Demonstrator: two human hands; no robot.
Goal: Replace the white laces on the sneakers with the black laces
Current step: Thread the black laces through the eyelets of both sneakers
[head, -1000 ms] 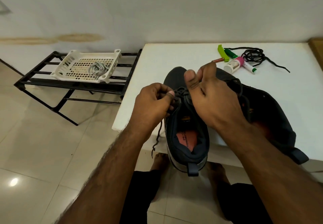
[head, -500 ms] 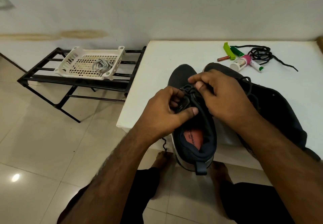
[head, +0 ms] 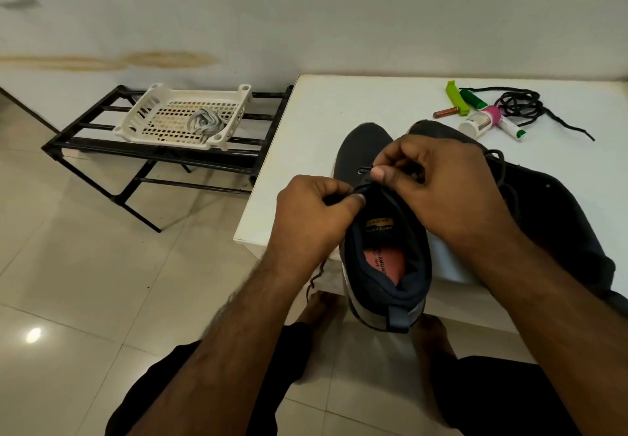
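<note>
Presently listed, near to far. Left hand [head: 312, 218]: fingers curled, pinching a black lace [head: 368, 187] at the left edge of the near sneaker's [head: 384, 259] opening; a loose end of that lace hangs below the wrist, over the table edge. Right hand [head: 441, 184]: fingers curled, thumb and forefinger pinching the same lace at the eyelets, just above the tongue. Near sneaker: dark, heel toward the viewer and overhanging the white table [head: 339, 106], toe pointing away, pink insole showing. Second sneaker [head: 557, 211]: dark, just beside the first on its right, partly hidden by the right forearm, black lace visible on it.

Far right of table: a coiled spare black lace [head: 520, 106], touching a small group of items, namely a green clip [head: 455, 95], a green tube [head: 470, 98], a small brown tube [head: 445, 112] and a white bottle with pink cap [head: 479, 122].

Left of table, on the floor: a black metal rack [head: 163, 153] bearing a white plastic basket [head: 149, 109], which holds a bundle of pale laces [head: 205, 124].
</note>
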